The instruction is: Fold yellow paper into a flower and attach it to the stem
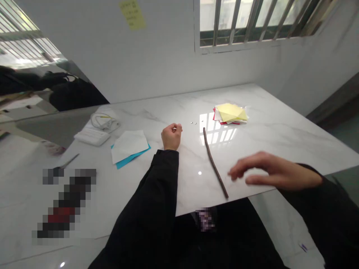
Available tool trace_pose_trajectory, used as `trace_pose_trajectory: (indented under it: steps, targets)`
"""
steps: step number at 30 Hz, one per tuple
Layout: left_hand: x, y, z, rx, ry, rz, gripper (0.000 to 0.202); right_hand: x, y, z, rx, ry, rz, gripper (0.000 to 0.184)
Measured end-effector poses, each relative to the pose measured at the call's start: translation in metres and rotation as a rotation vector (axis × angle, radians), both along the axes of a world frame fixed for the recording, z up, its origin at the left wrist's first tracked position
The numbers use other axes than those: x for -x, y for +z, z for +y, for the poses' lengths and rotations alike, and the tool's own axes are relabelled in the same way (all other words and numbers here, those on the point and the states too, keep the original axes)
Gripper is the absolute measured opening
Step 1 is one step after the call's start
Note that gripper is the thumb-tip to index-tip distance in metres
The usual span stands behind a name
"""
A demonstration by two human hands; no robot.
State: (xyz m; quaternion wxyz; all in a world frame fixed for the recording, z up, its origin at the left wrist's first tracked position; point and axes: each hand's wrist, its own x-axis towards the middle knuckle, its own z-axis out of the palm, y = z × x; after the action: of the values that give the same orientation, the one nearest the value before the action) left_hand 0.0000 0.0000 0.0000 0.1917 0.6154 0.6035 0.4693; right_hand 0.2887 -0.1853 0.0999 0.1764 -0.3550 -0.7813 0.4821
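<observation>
Viewed from my remote station, left to right: white paper (129,145) over a blue sheet (131,159); the left hand (171,137), curled into a fist, its contents hidden from me; the brown stick (213,166), lying on the table (190,186) between both hands, its near end by the near edge; the right hand (263,170), thumb parted from bent fingers, just right of the stick.

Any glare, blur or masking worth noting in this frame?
Head view: bright, barred glare on the table near the stick's far end; head view: right hand looks blurred, left hand sharper; head view: coarse pixelation masks a dark item at left.
</observation>
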Motion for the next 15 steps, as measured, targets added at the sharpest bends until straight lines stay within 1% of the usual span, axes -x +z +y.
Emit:
trace_pose_trajectory:
  steps: [1, 2, 3, 5, 7, 9, 11, 13, 15]
  targets:
    - [0.0, 0.0, 0.0, 0.005, 0.001, 0.001, 0.036, 0.001, 0.002, 0.024, -0.123, -0.127, 0.021, 0.036]
    - [0.0, 0.001, 0.0, 0.01, 0.002, 0.003, 0.036, 0.003, 0.0, 0.049, -0.25, -0.243, 0.032, 0.039]
    - [0.0, 0.001, 0.0, 0.016, 0.002, 0.005, 0.036, 0.005, -0.006, 0.075, -0.373, -0.346, 0.019, 0.043]
    - [0.0, 0.001, -0.001, 0.027, 0.002, 0.012, 0.036, 0.008, -0.028, 0.127, -0.587, -0.518, -0.079, 0.05]
    - [0.001, 0.001, 0.0, 0.025, 0.005, 0.018, 0.036, 0.007, -0.057, 0.171, -0.714, -0.648, -0.237, 0.058]
    - [0.002, 0.0, 0.0, 0.016, 0.009, 0.022, 0.036, 0.002, -0.087, 0.202, -0.734, -0.726, -0.413, 0.07]
    - [0.003, 0.0, 0.001, 0.012, 0.013, 0.022, 0.036, -0.005, -0.114, 0.219, -0.656, -0.732, -0.571, 0.075]
    - [0.003, -0.001, 0.002, 0.018, 0.011, 0.021, 0.036, -0.011, -0.131, 0.224, -0.593, -0.691, -0.655, 0.072]
    - [0.003, -0.002, 0.003, 0.022, 0.003, 0.021, 0.036, -0.015, -0.138, 0.225, -0.589, -0.678, -0.672, 0.068]
